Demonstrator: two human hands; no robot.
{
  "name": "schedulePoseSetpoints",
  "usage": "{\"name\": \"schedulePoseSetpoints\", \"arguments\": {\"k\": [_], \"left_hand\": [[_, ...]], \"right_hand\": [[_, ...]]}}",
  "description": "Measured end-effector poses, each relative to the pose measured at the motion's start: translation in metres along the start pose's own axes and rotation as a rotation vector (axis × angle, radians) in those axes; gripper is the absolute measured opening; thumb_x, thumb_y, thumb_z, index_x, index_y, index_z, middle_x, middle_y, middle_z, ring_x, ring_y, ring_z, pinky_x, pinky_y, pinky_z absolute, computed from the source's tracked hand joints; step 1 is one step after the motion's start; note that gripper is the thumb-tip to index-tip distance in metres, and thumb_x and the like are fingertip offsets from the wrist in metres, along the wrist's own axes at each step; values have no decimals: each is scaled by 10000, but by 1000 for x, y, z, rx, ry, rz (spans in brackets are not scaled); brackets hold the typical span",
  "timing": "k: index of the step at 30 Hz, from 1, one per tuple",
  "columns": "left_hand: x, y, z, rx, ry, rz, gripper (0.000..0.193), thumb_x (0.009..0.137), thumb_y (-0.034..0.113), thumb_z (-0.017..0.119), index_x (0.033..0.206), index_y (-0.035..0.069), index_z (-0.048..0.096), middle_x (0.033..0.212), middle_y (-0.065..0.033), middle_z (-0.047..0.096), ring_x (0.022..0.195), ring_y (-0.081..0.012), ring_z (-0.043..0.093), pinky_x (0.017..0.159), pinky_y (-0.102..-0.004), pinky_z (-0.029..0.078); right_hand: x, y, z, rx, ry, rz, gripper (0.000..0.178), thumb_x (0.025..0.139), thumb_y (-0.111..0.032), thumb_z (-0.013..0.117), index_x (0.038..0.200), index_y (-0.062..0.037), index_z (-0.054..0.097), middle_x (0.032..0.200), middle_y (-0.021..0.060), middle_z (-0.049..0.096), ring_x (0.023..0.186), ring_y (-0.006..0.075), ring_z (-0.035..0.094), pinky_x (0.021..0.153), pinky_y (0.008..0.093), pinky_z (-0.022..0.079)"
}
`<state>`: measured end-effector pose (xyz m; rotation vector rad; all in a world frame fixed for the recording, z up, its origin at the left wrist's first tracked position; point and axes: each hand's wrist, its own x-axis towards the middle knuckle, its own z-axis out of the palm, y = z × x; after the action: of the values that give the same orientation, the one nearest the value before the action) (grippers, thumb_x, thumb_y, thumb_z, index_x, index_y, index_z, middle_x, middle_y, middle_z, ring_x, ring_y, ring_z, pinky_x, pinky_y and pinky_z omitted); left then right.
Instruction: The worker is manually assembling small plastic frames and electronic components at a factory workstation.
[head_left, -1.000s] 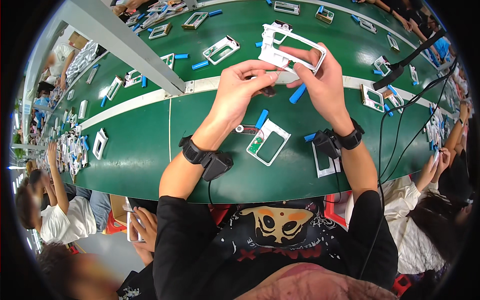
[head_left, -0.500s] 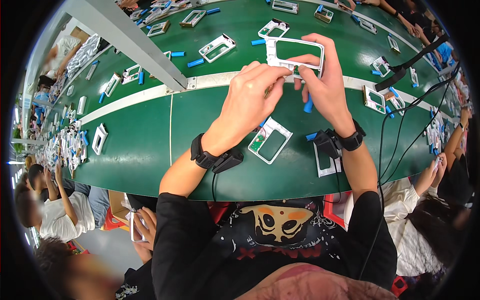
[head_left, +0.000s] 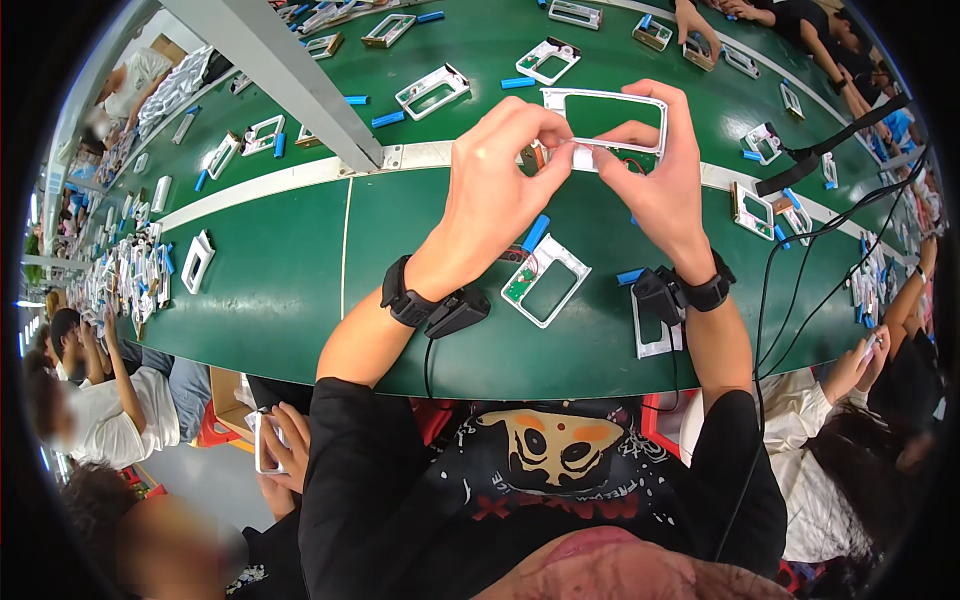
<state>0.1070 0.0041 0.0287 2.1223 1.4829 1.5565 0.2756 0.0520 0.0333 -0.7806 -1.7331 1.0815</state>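
Note:
My right hand (head_left: pixel 662 175) grips a white plastic frame (head_left: pixel 610 95) with a large rectangular opening, held above the far part of the bench. My left hand (head_left: pixel 505 175) is closed at the frame's near left edge, thumb and forefinger pinched together there. A small copper-coloured part (head_left: pixel 539 156) shows beside the left fingers; whether they hold it I cannot tell. Red wire shows near the right thumb. Below my hands lies another white frame (head_left: pixel 570 262) with a green circuit board and a blue cylindrical battery (head_left: pixel 536 233). One more frame (head_left: pixel 658 335) is partly hidden under my right wrist's black device.
A green bench (head_left: pixel 270 290) carries many similar frames with blue batteries. A metal strip (head_left: pixel 250 185) crosses it, and a grey post (head_left: pixel 290 80) rises at left. Black cables (head_left: pixel 800 270) hang at right. Co-workers sit on both sides; a co-worker's hand (head_left: pixel 697 28) reaches in at far right.
The held frame has shifted slightly right and down, and its opening looks narrower. My left fingers have moved along its near edge. A co-worker's hand now reaches a frame at far right.

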Motion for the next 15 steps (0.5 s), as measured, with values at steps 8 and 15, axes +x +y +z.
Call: {"name": "schedulePoseSetpoints", "arguments": {"k": [8, 15], "left_hand": [[-1, -7, 1, -225, -17, -224, 243, 757, -5, 709, 961, 10, 578, 907, -68, 596, 691, -143, 575, 670, -281, 484], [-2, 19, -1, -413, -13, -409, 547, 776, 12, 714, 1238, 8, 420, 995, -120, 580, 719, -177, 615, 640, -300, 532]], "right_hand": [[-2, -1, -2, -74, 66, -186, 685, 723, 39, 658, 1341, -30, 372, 791, 59, 656, 788, 121, 661, 668, 228, 498], [-3, 5, -6, -53, 87, -204, 735, 711, 53, 641, 1384, -15, 352, 786, 63, 658, 718, 109, 648, 678, 225, 506]]}}
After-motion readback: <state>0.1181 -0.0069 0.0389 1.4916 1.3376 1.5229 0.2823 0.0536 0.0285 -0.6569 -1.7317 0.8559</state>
